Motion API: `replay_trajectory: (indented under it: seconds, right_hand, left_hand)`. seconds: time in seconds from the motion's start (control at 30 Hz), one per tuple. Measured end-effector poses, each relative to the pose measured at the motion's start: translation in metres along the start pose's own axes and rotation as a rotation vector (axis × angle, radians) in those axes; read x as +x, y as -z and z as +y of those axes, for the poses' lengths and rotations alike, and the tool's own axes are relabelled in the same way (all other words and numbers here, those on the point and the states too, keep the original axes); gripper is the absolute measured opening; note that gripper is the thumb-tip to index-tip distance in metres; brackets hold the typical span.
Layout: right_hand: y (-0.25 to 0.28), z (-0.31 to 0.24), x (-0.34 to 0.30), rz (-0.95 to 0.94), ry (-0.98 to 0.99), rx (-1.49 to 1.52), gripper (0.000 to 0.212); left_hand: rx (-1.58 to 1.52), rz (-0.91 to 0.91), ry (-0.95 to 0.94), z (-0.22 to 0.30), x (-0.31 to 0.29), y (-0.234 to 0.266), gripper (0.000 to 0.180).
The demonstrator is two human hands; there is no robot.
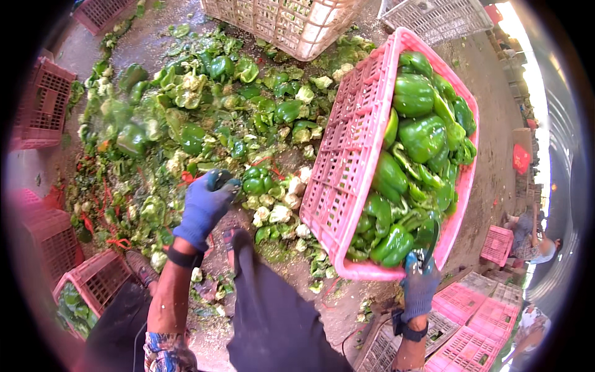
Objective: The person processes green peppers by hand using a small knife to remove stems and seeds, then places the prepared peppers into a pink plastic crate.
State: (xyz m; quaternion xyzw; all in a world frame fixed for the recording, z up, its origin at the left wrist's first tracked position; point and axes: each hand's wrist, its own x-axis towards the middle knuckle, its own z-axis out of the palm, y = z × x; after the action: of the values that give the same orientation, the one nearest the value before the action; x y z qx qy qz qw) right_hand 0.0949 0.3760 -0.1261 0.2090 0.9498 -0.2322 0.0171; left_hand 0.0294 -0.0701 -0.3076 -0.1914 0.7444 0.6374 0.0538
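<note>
My left hand (204, 208), in a blue glove with dark fingertips, is over the littered floor. Its fingers are half bent and apart, with nothing visible between them. Just right of it lies a green bell pepper (257, 180) among cut-off cores and scraps. At the near end of a tilted pink crate (350, 149), my gloved right hand (421, 288) is closed around what looks like a knife (436, 235); only its thin dark blade shows, and the handle is hidden. Green bell peppers (423, 136) fill this crate, some of them cut open.
A wide heap of pepper scraps (186, 133) covers the floor ahead. Pale crates (279, 25) stand at the back, pink crates (46, 102) along the left. More crates (474, 332) are at lower right. A person (536, 242) is farther off on the right.
</note>
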Motion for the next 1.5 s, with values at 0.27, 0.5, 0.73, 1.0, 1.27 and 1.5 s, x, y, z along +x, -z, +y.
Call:
replay_trajectory:
  seconds: [0.27, 0.5, 0.73, 1.0, 1.27, 1.5]
  right_hand:
    - [0.009, -0.002, -0.025, 0.002, -0.085, 0.027, 0.019]
    - [0.005, 0.015, -0.024, 0.057, -0.063, -0.113, 0.016]
    - [-0.010, 0.028, -0.011, 0.045, 0.037, -0.123, 0.018]
    - [0.015, -0.057, -0.020, 0.163, -0.038, 0.184, 0.028]
    - [-0.103, -0.271, -0.018, -0.300, 0.522, 0.366, 0.048]
    - [-0.202, -0.288, -0.011, -0.339, 0.602, 0.655, 0.038]
  left_hand:
    - [0.904, 0.108, -0.360, 0.049, 0.164, -0.125, 0.069]
    - [0.595, 0.075, -0.234, -0.009, 0.218, -0.122, 0.056]
    - [-0.387, 0.063, 0.128, -0.017, 0.169, -0.046, 0.046]
    - [-0.468, 0.112, 0.013, 0.065, 0.062, -0.003, 0.044]
    - [-0.242, 0.278, -0.244, 0.104, -0.005, 0.051, 0.039]
    - [0.026, 0.326, -0.549, 0.103, -0.056, 0.051, 0.072]
